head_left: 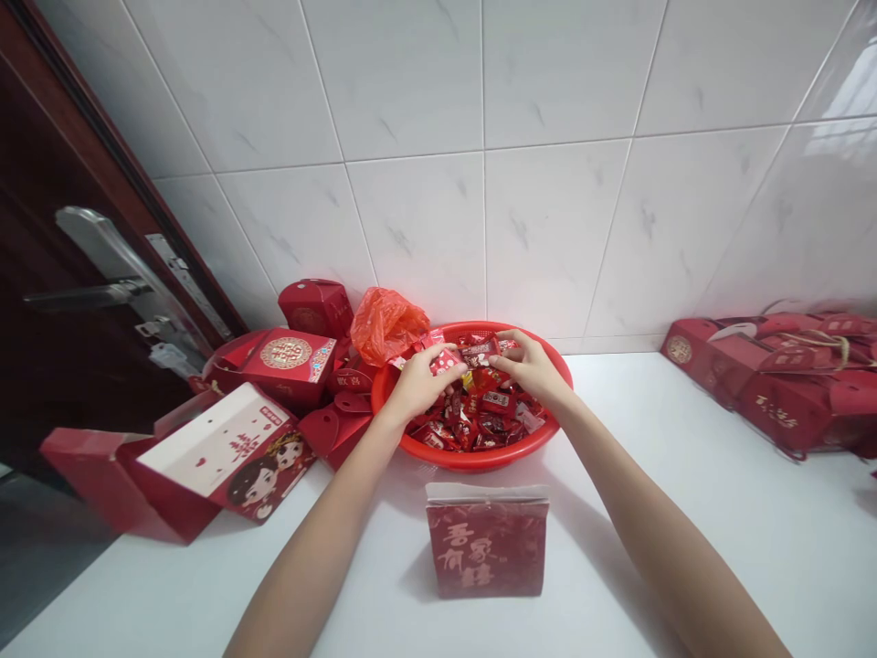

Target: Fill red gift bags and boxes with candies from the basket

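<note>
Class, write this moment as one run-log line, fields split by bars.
left hand: pinching red-and-white packet | right hand: pinching dark red packet | both: over red basket of wrapped sweets | red box: upright before basket

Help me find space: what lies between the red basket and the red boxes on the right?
In the head view, bare white tabletop; the right forearm slants past in front.

Pink-and-red packet (445,362): sealed, held in the left hand (419,384). Dark red wrapped bar (480,353): lies sideways at the fingertips of the right hand (529,367). Both sit above a round red plastic basket (480,463), upright, holding loosely heaped wrapped sweets (497,402), mostly red.
</note>
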The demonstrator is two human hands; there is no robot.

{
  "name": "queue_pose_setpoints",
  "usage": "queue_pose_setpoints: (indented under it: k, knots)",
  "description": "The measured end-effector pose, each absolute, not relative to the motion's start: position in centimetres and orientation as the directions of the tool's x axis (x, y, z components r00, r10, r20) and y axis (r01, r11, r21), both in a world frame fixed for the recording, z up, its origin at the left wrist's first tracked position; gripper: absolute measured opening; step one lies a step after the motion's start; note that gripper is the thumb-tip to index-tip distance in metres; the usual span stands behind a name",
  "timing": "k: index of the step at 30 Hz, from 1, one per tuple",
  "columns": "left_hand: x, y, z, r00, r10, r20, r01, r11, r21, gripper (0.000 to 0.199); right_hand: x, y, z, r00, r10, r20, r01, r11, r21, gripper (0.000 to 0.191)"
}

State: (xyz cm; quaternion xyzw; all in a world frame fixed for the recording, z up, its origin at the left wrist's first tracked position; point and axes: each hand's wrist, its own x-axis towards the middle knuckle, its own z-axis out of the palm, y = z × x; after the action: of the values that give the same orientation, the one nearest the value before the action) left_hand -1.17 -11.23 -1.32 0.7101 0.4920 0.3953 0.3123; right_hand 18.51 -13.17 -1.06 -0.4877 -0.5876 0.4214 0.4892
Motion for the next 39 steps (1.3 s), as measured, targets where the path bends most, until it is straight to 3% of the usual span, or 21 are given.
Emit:
queue_pose_setpoints:
  k: [4, 8, 14, 19, 23, 26, 28, 30, 34, 39]
  knots:
    - [-0.9, -11.3, -0.9, 0.173, 0.976, 0.133, 0.24, -0.173, 0.955, 0.033, 18.5, -13.2, -1.0, -0.035, 0.986, 0.164, 0.186, 0.168, -0.968, 0.03]
    - [-1.0, -10.8, -0.9, 0.125, 0.988, 0.094, 0.071, -0.103, 0.992, 0.019, 18.4, -13.4, -0.8, -0.011, 0.987, 0.158, 0.215, 0.157, -0.964, 0.029]
    - [-1.2, -10.6, -1.1, 0.171, 0.95, 0.262, -0.062, -0.255, 0.965, 0.026, 18.5, -13.3, -0.9, -0.026, 0.982, 0.19, 0.248, 0.19, -0.95, 0.025]
    - [-1.2, -10.5, -1.5, 0.143, 0.955, 0.261, -0.034, -0.259, 0.965, 0.026, 18.5, -12.9, -1.4, -0.042, 0.954, 0.298, 0.261, 0.298, -0.918, 0.025]
    - [-1.5, -10.1, -2.1, 0.068, 0.979, 0.192, 0.148, -0.201, 0.968, 0.047, 18.4, -12.7, -1.8, -0.04, 0.895, 0.445, 0.314, 0.434, -0.844, 0.022]
    - [-1.9, -9.8, -2.4, -0.009, 0.942, 0.336, 0.363, -0.31, 0.879, 0.035, 18.2, -12.8, -1.9, -0.047, 0.861, 0.507, 0.377, 0.485, -0.789, 0.019]
    - [-1.9, -9.6, -2.6, 0.007, 0.923, 0.385, 0.413, -0.354, 0.839, 0.024, 18.1, -12.8, -1.9, -0.048, 0.844, 0.535, 0.427, 0.501, -0.753, 0.017]
    - [-1.8, -9.6, -2.6, 0.057, 0.938, 0.341, 0.375, -0.336, 0.864, 0.021, 18.0, -12.8, -1.9, -0.07, 0.823, 0.564, 0.484, 0.522, -0.703, 0.017]
    - [-1.5, -9.8, -2.5, 0.121, 0.966, 0.229, 0.214, -0.25, 0.944, 0.04, 17.9, -12.6, -2.1, -0.2, 0.784, 0.587, 0.564, 0.582, -0.585, 0.021]
    - [-1.4, -10.4, -1.9, 0.156, 0.971, 0.181, 0.06, -0.193, 0.979, 0.048, 17.9, -12.3, -2.4, -0.351, 0.738, 0.577, 0.49, 0.67, -0.558, 0.026]
